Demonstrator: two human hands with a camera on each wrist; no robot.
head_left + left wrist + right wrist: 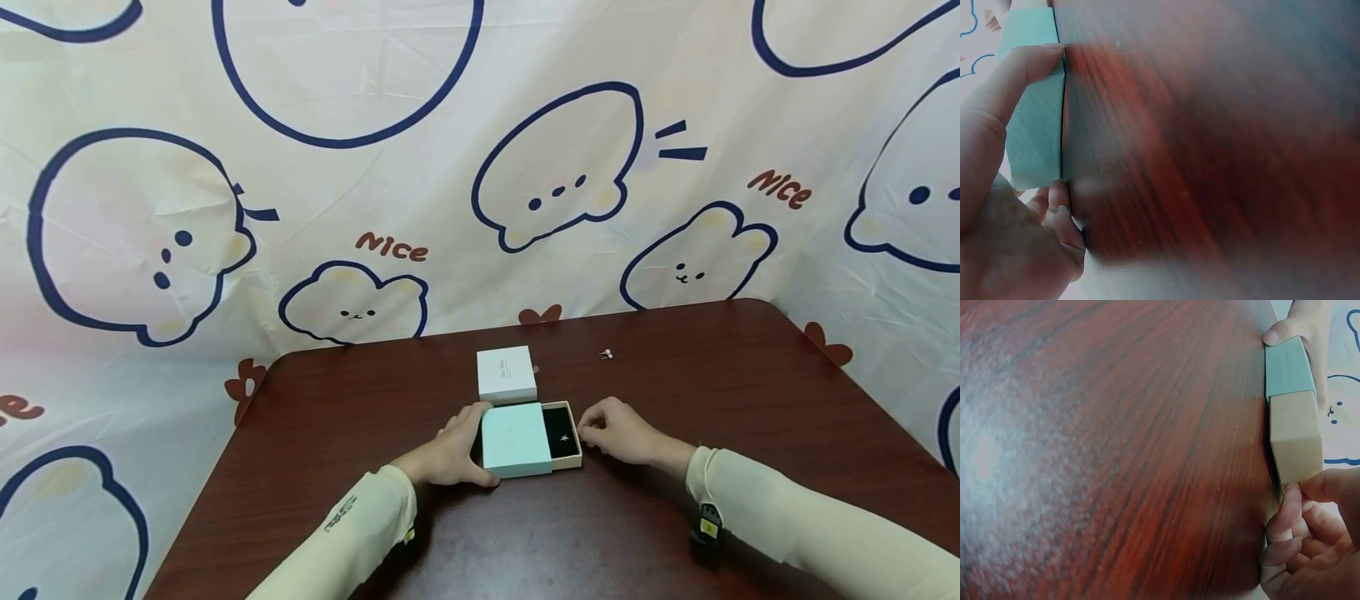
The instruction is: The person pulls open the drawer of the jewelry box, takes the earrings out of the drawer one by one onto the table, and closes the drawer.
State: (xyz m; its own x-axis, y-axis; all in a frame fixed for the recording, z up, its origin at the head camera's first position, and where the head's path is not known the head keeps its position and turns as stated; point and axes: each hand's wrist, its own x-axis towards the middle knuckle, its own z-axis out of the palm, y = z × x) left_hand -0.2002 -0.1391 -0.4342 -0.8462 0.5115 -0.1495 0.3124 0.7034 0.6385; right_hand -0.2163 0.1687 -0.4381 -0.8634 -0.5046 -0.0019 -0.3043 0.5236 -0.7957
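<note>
A mint-green jewelry box sleeve (516,439) lies flat on the table, with its cream drawer (1296,431) partly out on the right. Inside the drawer, a small star-shaped piece of jewelry (565,437) sits on a black pad (557,423). My left hand (452,450) grips the sleeve's left end, thumb on the near side and fingers round the far side. At the drawer's outer end, my right hand (621,430) has thumb and forefinger pinched together at the edge. Whatever small part lies between those fingertips is hidden. The other right fingers are curled.
Just behind the sleeve stands a white box (506,373) with small print on its lid. A pair of small earrings (606,354) lies farther back on the right. The dark brown table (360,417) ends at a patterned cloth (450,192).
</note>
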